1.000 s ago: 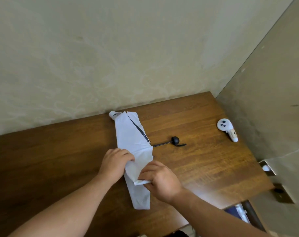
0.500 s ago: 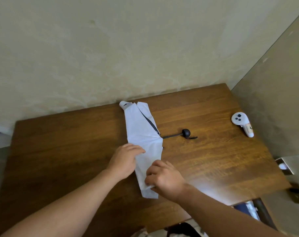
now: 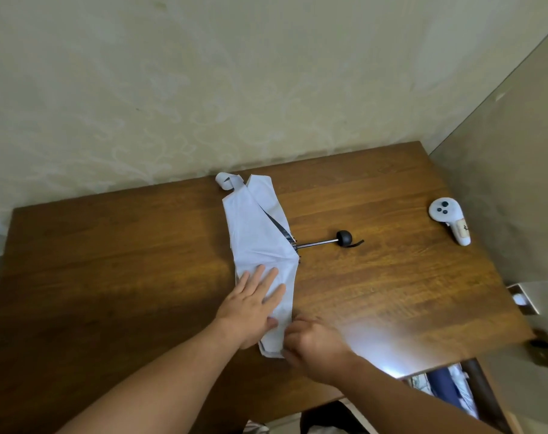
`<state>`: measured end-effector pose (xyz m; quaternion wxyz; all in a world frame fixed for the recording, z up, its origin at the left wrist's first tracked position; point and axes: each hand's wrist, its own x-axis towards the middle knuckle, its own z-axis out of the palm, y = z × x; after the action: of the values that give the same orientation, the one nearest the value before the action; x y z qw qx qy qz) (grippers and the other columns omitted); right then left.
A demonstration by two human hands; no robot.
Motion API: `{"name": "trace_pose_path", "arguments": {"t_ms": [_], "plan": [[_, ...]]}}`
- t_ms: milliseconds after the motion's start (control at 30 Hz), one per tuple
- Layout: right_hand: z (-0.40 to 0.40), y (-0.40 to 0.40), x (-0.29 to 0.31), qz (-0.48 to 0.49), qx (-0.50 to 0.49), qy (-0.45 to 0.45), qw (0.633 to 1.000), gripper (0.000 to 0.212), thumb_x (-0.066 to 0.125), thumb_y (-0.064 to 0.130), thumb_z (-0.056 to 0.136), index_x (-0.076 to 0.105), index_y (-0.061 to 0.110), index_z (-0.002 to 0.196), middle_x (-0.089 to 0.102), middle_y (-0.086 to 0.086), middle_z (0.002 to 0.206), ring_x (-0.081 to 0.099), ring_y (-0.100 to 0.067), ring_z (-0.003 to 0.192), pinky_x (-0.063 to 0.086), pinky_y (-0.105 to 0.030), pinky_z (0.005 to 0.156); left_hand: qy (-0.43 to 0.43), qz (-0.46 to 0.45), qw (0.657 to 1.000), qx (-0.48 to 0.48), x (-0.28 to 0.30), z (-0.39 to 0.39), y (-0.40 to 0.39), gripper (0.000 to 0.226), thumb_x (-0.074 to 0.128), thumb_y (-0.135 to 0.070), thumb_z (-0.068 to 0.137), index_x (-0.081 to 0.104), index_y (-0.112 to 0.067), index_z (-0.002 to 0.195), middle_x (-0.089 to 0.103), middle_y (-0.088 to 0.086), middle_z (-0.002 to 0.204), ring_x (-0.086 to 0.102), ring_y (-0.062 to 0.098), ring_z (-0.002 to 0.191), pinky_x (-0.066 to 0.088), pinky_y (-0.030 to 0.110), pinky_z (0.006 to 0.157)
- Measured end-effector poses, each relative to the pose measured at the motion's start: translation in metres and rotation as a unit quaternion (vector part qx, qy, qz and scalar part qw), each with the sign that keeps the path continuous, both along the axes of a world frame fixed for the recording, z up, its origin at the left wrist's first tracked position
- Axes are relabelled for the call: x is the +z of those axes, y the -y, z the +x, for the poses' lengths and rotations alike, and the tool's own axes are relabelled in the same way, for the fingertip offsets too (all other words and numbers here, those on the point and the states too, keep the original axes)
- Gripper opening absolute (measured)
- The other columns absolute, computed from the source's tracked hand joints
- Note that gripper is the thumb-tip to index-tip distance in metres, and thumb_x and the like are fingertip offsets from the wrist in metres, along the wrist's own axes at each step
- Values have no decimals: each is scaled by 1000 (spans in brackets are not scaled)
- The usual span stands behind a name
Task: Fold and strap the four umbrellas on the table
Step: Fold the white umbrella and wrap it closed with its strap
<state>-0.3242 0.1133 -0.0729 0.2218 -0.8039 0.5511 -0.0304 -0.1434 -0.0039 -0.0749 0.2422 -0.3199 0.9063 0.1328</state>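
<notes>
A white umbrella (image 3: 257,233) lies flattened on the brown wooden table (image 3: 109,261), its canopy folded into a long strip running from the wall toward me. Its strap (image 3: 225,180) curls at the far end. The thin metal shaft with a black round handle (image 3: 344,238) sticks out to the right. My left hand (image 3: 250,303) lies flat with straight fingers on the near part of the fabric. My right hand (image 3: 313,343) is at the strip's near end with curled fingers on the fabric edge; it is blurred. Only one umbrella is in view.
A white handheld controller (image 3: 449,219) lies at the table's right side near the wall. The wall runs along the table's far edge. Beyond the table's near right corner, something dark blue (image 3: 445,386) sits below.
My left hand has gone from curled on the fabric to lying flat on it. My right hand has slid toward the near end. The near flap now lies flatter.
</notes>
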Motion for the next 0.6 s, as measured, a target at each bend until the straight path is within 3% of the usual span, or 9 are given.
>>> {"name": "trace_pose_path", "arguments": {"t_ms": [67, 133, 267, 333, 433, 600], "plan": [[-6, 14, 4, -43, -87, 30, 995, 25, 56, 37, 95, 77, 23, 93, 70, 6, 102, 59, -19, 101, 55, -36, 86, 0, -4, 1000, -9, -5, 3, 0, 72, 24, -61, 108, -15, -37, 164, -38, 2, 167, -42, 29, 149, -17, 54, 126], [-12, 33, 8, -52, -155, 24, 986, 27, 55, 35, 95, 72, 24, 112, 63, 5, 119, 52, -21, 106, 53, -39, 84, -13, -6, 1000, -21, -11, 4, 3, 74, 23, -64, 106, -20, -41, 162, -37, 1, 167, -42, 28, 150, -19, 53, 125], [-14, 66, 11, 79, -149, -53, 984, 63, 54, 44, 99, 33, 31, 157, 28, 4, 163, 29, -29, 143, 42, -53, 111, -22, -4, 998, -53, -20, 9, 9, 86, 28, -75, 100, -26, -44, 159, -41, 0, 165, -41, 29, 150, -21, 52, 125], [-16, 74, 9, 141, -122, -105, 977, 71, 49, 52, 102, 15, 36, 162, 6, 8, 171, 9, -31, 154, 28, -58, 121, -27, -20, 998, -57, -21, 11, 8, 87, 30, -76, 100, -22, -42, 161, -38, 3, 167, -37, 31, 153, -19, 53, 125], [-23, 75, 0, 172, -88, -151, 970, 75, 41, 57, 101, 1, 42, 162, -11, 13, 172, -2, -32, 156, 14, -63, 123, -28, -30, 994, -103, -22, 17, -4, 77, 27, -69, 104, -12, -40, 164, -31, 6, 170, -34, 34, 154, -19, 56, 124], [-33, 77, -2, 193, -88, -135, 968, 79, 41, 30, 97, -2, 43, 162, -14, 22, 170, -7, -25, 157, 6, -62, 125, -71, -3, 973, -218, -29, 41, -37, 70, 30, -60, 108, 5, -32, 167, -13, 3, 175, -28, 32, 157, -12, 56, 127]]}}
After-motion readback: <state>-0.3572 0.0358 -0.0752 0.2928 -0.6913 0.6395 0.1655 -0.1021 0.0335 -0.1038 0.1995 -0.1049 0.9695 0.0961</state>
